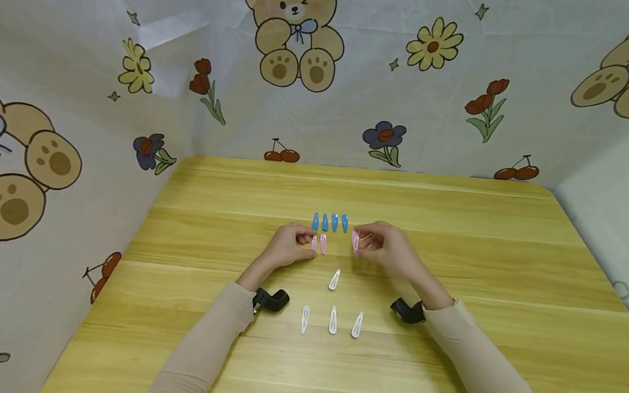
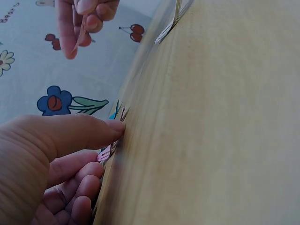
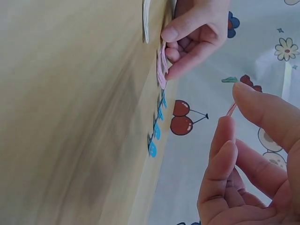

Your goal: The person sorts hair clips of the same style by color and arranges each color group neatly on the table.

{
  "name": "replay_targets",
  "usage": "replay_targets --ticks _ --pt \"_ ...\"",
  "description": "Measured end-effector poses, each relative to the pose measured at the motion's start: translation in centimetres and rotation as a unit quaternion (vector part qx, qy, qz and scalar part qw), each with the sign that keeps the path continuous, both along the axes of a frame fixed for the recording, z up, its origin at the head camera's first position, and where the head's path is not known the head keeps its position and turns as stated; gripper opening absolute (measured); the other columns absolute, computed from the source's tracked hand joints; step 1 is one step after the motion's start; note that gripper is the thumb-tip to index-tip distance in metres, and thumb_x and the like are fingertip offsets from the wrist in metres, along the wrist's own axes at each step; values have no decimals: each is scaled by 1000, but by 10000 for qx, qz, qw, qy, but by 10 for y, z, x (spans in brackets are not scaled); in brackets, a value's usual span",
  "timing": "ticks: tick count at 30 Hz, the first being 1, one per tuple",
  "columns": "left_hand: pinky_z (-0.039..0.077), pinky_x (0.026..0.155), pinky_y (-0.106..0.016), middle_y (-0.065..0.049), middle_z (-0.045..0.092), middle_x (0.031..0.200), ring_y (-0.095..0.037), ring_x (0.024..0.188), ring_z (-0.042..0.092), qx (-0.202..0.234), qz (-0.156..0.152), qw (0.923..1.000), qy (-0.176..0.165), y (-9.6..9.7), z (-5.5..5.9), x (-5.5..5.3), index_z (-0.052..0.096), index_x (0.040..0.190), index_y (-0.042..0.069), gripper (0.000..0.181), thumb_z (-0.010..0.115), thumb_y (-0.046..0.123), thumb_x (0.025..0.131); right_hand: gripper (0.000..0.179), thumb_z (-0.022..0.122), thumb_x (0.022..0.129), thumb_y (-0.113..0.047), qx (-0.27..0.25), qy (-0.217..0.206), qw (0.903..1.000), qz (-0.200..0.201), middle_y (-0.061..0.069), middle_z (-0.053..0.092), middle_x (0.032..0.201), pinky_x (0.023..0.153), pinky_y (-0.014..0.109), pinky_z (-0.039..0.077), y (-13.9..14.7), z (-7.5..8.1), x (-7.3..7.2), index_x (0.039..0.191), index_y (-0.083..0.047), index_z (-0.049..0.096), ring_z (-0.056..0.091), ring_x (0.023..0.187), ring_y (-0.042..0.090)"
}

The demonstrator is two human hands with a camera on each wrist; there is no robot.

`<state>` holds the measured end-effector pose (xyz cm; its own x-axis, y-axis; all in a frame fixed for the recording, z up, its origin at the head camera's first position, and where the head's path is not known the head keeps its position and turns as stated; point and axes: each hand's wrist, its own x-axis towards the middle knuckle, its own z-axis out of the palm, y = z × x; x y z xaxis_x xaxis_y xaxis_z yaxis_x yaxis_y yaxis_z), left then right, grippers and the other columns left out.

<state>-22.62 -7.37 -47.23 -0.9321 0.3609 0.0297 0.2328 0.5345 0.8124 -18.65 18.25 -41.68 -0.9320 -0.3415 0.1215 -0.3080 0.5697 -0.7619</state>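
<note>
My left hand [image 1: 288,244] pinches a pink snap hair clip [image 1: 313,244] on the table, its thumb and index finger at the clip's two ends. A second pink hair clip [image 1: 323,244] lies just right of it. Between thumb and fingertips my right hand [image 1: 390,247] holds another pink hair clip [image 1: 355,241], raised off the table in the right wrist view. Just behind the pink clips, several blue hair clips [image 1: 325,222] lie side by side in a row. Closer to me lie several white hair clips [image 1: 333,319], one white hair clip [image 1: 334,279] ahead of the others.
The wooden table [image 1: 445,364] carries all the clips. A cloth [image 1: 354,102] printed with bears and flowers hangs behind the table and along its left side. Each wrist bears a black device [image 1: 271,300].
</note>
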Motion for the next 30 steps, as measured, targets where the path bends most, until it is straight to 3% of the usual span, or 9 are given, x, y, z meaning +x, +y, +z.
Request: replay_targets --ticks 11,19,30 --pt "45 70 -23 -4 61 85 -13 77 53 -17 16 10000 54 1 0 -2 72 112 0 43 85 8 72 46 81 78 -5 35 -498 9987 116 17 67 107 70 25 54 -28 -8 -30 120 5 66 68 85 22" --pt "45 69 -22 -5 61 85 -13 77 53 29 -7 10000 65 0 -1 -3 72 111 -1 43 85 7 72 45 80 78 -4 205 -813 9964 122 14 68 91 63 23 50 -36 -18 -37 119 6 65 65 79 17" --pt "45 69 -22 -5 60 85 -14 77 53 36 18 10000 52 -1 2 -1 72 111 -1 42 85 7 72 43 81 77 -4 395 -855 9952 260 14 69 92 65 23 52 -40 -26 -39 116 7 66 66 77 15"
